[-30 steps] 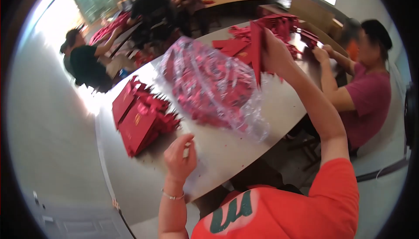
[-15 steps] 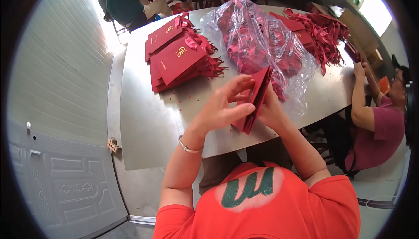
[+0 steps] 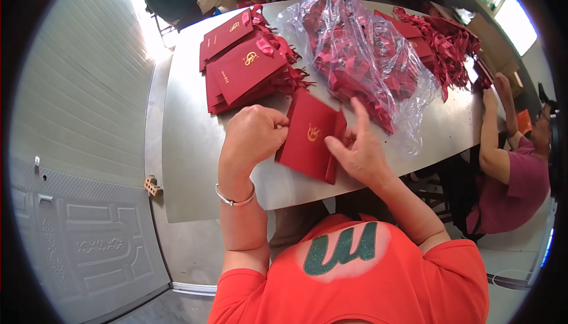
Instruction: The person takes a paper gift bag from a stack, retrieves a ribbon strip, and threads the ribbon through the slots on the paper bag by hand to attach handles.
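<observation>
A small dark-red paper gift bag [image 3: 305,137] with a gold emblem stands tilted between my hands above the metal table. My left hand [image 3: 253,137] is closed at its left edge, with the fingertips partly hidden behind the bag. On the other side, my right hand [image 3: 362,153] has its thumb against the bag's front near the right edge. Its index finger is stretched out, and the remaining fingers are bent beside the bag's side fold.
Stacked red gift bags [image 3: 245,72] with ribbons lie at the far left of the table [image 3: 195,176]. A clear plastic sack [image 3: 367,69] of red pieces sits mid-table. More ribboned bags [image 3: 441,46] are piled far right. A co-worker [image 3: 512,176] sits at the right edge.
The bag has turned from edge-on so its emblem face shows, and moved left. My left hand has gone left and closed at its edge; my right hand has come round to the right side.
</observation>
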`<state>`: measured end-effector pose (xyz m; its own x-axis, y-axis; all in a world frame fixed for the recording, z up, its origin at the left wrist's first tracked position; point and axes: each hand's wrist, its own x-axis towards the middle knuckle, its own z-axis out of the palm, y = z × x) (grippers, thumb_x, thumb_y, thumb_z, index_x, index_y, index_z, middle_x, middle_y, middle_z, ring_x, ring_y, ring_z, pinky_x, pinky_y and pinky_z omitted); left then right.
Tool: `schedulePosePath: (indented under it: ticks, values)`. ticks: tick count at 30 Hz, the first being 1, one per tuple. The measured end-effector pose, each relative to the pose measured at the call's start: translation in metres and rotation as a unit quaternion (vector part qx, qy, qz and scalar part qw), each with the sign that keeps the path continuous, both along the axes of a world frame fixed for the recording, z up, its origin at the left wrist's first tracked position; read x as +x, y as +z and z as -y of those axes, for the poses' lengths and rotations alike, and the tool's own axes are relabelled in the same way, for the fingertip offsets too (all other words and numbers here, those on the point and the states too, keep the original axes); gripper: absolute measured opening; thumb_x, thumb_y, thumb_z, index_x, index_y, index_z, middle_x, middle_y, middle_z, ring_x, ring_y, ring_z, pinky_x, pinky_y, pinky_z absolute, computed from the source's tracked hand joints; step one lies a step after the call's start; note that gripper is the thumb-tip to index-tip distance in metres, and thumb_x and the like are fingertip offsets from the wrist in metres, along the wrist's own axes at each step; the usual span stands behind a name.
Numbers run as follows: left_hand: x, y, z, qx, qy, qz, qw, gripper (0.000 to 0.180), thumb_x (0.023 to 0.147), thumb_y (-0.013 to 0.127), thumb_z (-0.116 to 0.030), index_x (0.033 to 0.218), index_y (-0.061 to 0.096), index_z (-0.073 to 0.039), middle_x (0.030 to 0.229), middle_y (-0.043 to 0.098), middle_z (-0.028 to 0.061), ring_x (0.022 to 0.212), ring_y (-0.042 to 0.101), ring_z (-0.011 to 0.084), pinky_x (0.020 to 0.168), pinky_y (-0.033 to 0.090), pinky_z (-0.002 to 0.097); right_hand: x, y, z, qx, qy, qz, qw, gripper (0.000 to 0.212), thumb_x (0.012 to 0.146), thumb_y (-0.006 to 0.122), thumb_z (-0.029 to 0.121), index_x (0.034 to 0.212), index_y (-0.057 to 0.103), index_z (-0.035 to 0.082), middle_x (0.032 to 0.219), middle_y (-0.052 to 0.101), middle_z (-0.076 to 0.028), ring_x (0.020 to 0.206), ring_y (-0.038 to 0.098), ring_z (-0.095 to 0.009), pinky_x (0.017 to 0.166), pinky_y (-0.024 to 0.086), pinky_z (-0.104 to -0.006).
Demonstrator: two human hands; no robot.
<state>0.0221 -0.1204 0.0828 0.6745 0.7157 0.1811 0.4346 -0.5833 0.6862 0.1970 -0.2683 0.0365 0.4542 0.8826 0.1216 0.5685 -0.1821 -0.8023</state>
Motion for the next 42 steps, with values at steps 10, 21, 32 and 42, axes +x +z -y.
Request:
schedulePosePath:
  ticks: [10,21,32,42]
  values:
    - [0.034,-0.04,-0.019,-0.207,-0.038,0.031,0.977,0.022,0.088,0.049,-0.007,0.094,0.064,0.006,0.073,0.064,0.0102,0.066,0.056,0.0114,0.061,0.045,0.0302,-0.006,-0.023,0.0,0.054,0.011,0.171,0.984,0.051,0.082,0.069,0.022,0.125,0.051,0.0,0.07,0.062,-0.01,0.056,0.06,-0.023,0.055,0.049,-0.0362]
    - [0.057,-0.057,-0.01,-0.303,-0.058,-0.028,0.951,0.016,0.09,0.059,-0.006,0.101,0.063,0.005,0.086,0.067,0.0027,0.074,0.06,0.0071,0.065,0.05,0.0234,0.132,-0.029,0.084,0.155,-0.232,0.016,0.96,0.011,0.088,0.064,0.008,0.097,0.068,0.001,0.071,0.061,0.001,0.058,0.051,-0.005,0.053,0.042,-0.0214]
    - [0.062,-0.055,-0.006,-0.377,-0.062,-0.023,0.924,0.015,0.086,0.069,-0.008,0.094,0.063,0.003,0.081,0.068,0.0059,0.068,0.062,0.0071,0.059,0.05,0.0215,0.194,-0.047,0.013,0.171,-0.256,-0.058,0.95,0.011,0.079,0.065,0.009,0.082,0.067,-0.002,0.068,0.064,-0.005,0.058,0.055,-0.011,0.06,0.047,-0.027]
    - [0.061,-0.06,-0.006,-0.331,-0.078,-0.037,0.94,0.016,0.088,0.067,-0.007,0.098,0.062,0.003,0.08,0.069,0.0069,0.068,0.062,0.0072,0.058,0.05,0.0222,0.192,-0.051,0.016,0.184,-0.216,0.019,0.959,0.012,0.083,0.068,0.005,0.094,0.064,0.001,0.077,0.06,0.002,0.066,0.052,-0.007,0.06,0.042,-0.0216]
